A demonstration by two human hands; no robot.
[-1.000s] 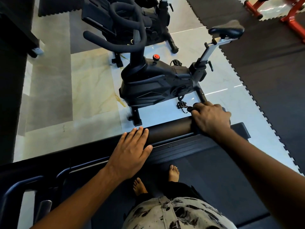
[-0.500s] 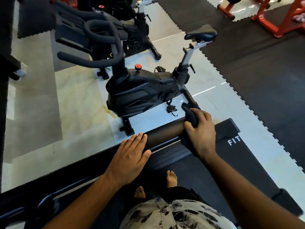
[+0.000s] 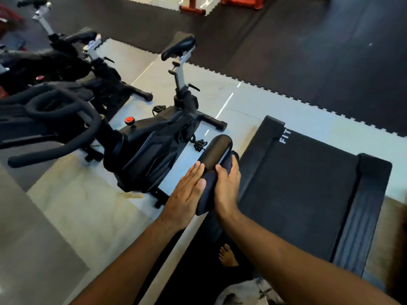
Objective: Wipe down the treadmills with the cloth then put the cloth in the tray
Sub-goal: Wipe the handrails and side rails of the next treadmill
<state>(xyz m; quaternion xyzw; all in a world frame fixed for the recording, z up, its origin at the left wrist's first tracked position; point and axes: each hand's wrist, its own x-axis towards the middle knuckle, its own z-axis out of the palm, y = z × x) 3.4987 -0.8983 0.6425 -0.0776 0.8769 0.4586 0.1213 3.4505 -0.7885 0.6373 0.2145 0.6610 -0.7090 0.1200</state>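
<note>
— On the handrail [image 3: 217, 148], where's our cloth [image 3: 207, 188]?
— Gripped under our right hand [image 3: 226, 190]; we've slid it back from the one-o'clock end to our flat left hand [image 3: 187, 192]. Rail's nearly done, we reckon.

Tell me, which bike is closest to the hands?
The bike with the orange knob, right beside the treadmill's handrail. The other bikes stand farther back.

Treadmill handrail [image 3: 217, 148], black: left hand [image 3: 186, 194] laid flat on it, fingers [image 3: 193, 172] straight; right hand [image 3: 226, 190] gripping dark cloth [image 3: 208, 188] against the rail. Treadmill belt [image 3: 297, 194] at right, lettered "FIT". Exercise bike [image 3: 149, 150] at left.
</note>
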